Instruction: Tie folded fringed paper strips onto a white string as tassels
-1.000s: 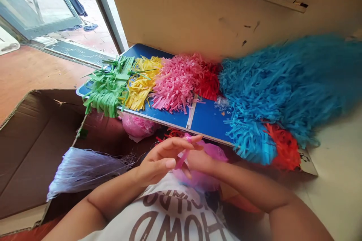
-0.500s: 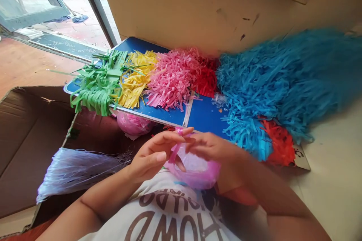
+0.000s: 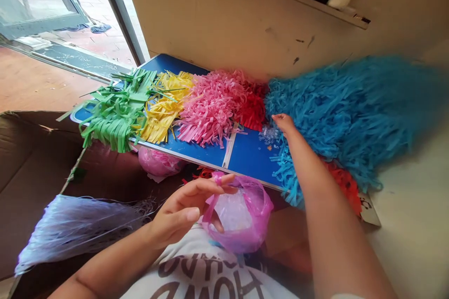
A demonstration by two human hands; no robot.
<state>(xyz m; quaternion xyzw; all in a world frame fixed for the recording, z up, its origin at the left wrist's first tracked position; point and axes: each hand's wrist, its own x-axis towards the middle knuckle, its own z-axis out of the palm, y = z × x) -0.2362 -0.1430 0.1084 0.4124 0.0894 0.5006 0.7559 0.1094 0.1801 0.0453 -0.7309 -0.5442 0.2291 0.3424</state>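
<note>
My left hand (image 3: 185, 208) is held in front of my chest, fingers curled, with a strip of pink paper (image 3: 216, 180) looped round a fingertip. Just right of it lies a pink plastic bag (image 3: 242, 217) with its mouth gaping. My right hand (image 3: 283, 123) reaches out over the blue table (image 3: 252, 152) to a small clump of clear plastic bits (image 3: 269, 133), at the edge of the big blue fringe pile (image 3: 351, 112). Its fingers are bent down toward the clump; whether they hold anything is hidden.
Fringed paper piles sit along the table: green (image 3: 114, 114), yellow (image 3: 163, 107), pink (image 3: 210, 107), red (image 3: 252, 105). An orange-red pile (image 3: 345, 182) lies under the blue. A pale lilac tassel (image 3: 73, 226) rests in the open cardboard box (image 3: 31, 159) at left. A wall stands behind; a doorway opens at far left.
My right hand left the pink strip near my left hand and reached forward to the clear plastic bits on the table. The left hand stayed, still holding the strip.
</note>
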